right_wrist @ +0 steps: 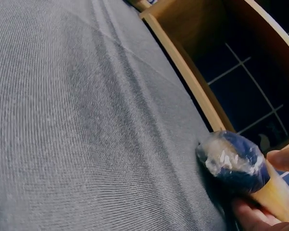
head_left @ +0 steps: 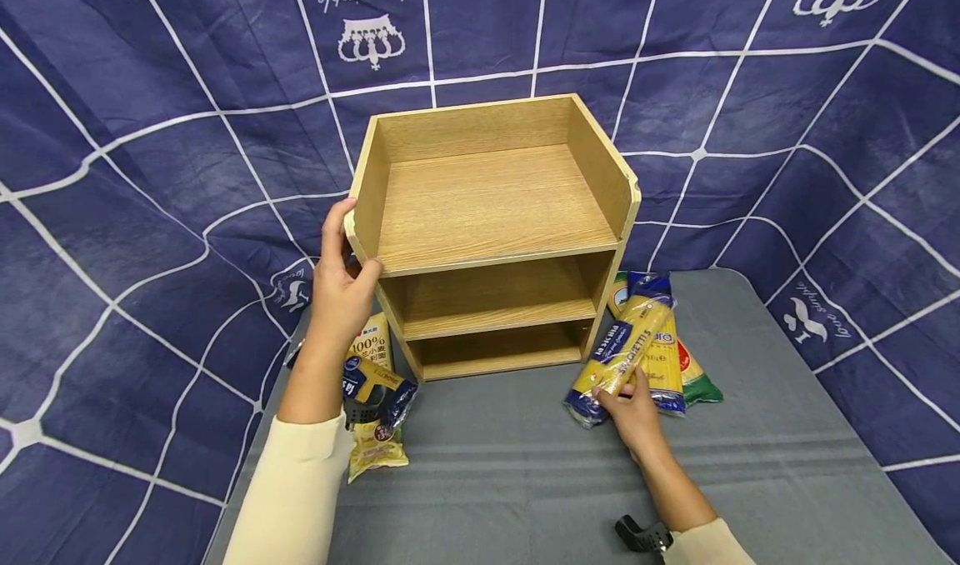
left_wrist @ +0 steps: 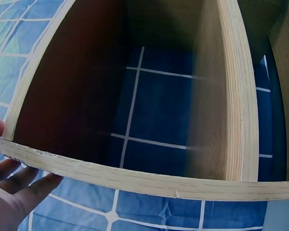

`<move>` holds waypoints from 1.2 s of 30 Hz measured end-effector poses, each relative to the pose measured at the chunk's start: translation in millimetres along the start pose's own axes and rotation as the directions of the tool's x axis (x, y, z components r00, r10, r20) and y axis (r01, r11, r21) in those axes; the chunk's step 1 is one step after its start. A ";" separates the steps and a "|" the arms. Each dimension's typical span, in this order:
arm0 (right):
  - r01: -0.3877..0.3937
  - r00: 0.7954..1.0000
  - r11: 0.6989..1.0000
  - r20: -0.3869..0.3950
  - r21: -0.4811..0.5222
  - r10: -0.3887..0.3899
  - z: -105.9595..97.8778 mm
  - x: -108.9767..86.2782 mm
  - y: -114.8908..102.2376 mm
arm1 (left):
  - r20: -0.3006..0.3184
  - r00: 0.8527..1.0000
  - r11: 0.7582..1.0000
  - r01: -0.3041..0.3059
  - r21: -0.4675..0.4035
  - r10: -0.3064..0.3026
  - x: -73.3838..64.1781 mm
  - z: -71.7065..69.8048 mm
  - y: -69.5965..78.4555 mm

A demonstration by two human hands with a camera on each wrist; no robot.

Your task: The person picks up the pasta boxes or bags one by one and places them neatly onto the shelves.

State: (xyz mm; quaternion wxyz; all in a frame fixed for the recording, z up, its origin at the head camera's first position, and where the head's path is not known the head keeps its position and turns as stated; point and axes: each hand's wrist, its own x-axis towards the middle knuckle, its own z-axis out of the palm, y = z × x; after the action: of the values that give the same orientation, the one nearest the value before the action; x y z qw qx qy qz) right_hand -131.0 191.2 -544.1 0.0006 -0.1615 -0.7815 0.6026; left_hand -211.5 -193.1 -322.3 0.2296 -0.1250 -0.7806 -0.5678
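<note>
My left hand point(head_left: 341, 286) grips the left side panel of a small wooden shelf unit point(head_left: 480, 207), thumb at the front edge by the top board. In the left wrist view its fingers point(left_wrist: 38, 190) lie along the outside of that panel. My right hand point(head_left: 633, 411) holds a blue and yellow spaghetti packet point(head_left: 621, 357) near its lower end, thumb on one side and fingers on the other. The packet leans by the unit's right side, overlapping another yellow pasta packet point(head_left: 663, 365). In the right wrist view the packet's clear, crinkled end point(right_wrist: 233, 161) points toward the camera.
A green-ended packet point(head_left: 699, 377) lies behind the right-hand pasta. Left of the unit are a yellow noodle packet point(head_left: 372, 340), a blue-wrapped packet point(head_left: 382, 386) and a small yellow bag point(head_left: 375, 448). A grey cloth point(head_left: 510, 473) covers the table; blue grid-patterned fabric point(head_left: 247, 157) hangs around it.
</note>
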 end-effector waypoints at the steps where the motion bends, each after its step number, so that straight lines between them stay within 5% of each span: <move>1: -0.005 1.000 1.000 -0.004 -0.010 0.005 0.2 0.7 0.1 | -0.001 1.000 1.000 -0.001 -0.001 0.001 0.2 0.0 -0.2; 17: -0.006 0.998 0.991 0.066 0.135 -0.003 5.3 4.1 1.1 | 0.000 1.000 1.000 -0.004 -0.004 0.004 0.9 -0.2 -1.9; 36: -0.037 0.999 0.959 0.011 0.282 0.035 -7.8 -5.1 6.5 | -0.004 1.000 1.000 -0.024 0.019 0.024 1.7 -1.8 -2.5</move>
State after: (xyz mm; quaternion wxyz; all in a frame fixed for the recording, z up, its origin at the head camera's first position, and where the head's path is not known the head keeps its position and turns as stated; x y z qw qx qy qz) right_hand -123.0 198.8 -547.1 0.0105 -0.1722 -0.6846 0.7082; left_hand -213.7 -195.7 -323.1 0.2392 -0.1309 -0.7840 -0.5577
